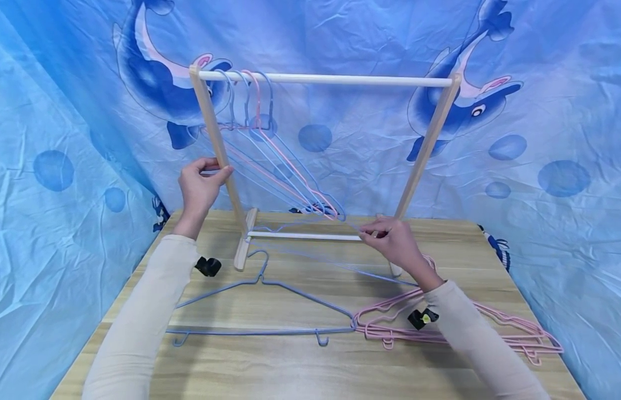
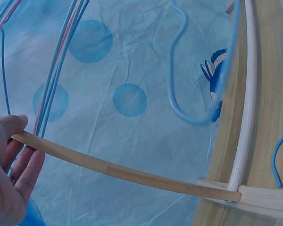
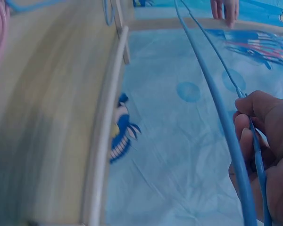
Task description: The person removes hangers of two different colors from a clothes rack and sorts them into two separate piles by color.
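Note:
My left hand (image 1: 199, 186) grips the left wooden post (image 1: 221, 150) of a small clothes rack, thumb in front and fingers behind. Close to the rack's lower white bar (image 1: 305, 236), my right hand (image 1: 394, 240) holds a blue hanger (image 3: 212, 89) by its thin upper part. That hanger stretches leftward from the hand in the head view, its long bottom bar hanging below. Several blue hangers and a pink hanger (image 1: 282, 153) hang by their hooks at the left end of the white top rail (image 1: 340, 80).
Another blue hanger (image 1: 260, 332) lies flat on the wooden table (image 1: 270, 372), hook toward the rack. Several pink hangers (image 1: 520, 339) lie piled at the right, partly beneath the right forearm. A blue dolphin-print curtain (image 1: 555, 122) surrounds the table's back and sides.

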Motion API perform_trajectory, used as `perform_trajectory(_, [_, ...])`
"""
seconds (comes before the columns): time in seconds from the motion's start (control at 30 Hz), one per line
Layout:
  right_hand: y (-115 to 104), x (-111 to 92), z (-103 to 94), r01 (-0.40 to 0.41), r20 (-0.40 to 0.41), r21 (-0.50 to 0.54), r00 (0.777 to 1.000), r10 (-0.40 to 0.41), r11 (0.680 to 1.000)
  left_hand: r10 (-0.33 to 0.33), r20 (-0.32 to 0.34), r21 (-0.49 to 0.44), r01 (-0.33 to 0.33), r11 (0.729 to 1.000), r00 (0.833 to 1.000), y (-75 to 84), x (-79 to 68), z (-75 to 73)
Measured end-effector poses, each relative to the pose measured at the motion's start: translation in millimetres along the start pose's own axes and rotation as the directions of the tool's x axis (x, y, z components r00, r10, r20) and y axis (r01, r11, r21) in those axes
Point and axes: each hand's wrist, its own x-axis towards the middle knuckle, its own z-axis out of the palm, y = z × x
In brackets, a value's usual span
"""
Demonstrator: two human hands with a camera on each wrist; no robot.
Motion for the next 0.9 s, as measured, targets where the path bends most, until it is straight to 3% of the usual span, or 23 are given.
perform_trajectory(0.27, [-4, -9, 35.4, -0.069, 0.098, 0.138, 0.994, 0.055, 0.988, 0.002, 0.001, -0.023, -0.002, 1.0, 1.0, 1.3, 0.4, 0.0])
perform_trajectory(0.9, [-27, -37, 111.5, -0.152, 0.253, 0.249, 0.963, 0.087, 0.957, -0.002, 0.007, -0.007, 0.002, 1.0, 1.0, -1.1, 0.7, 1.1])
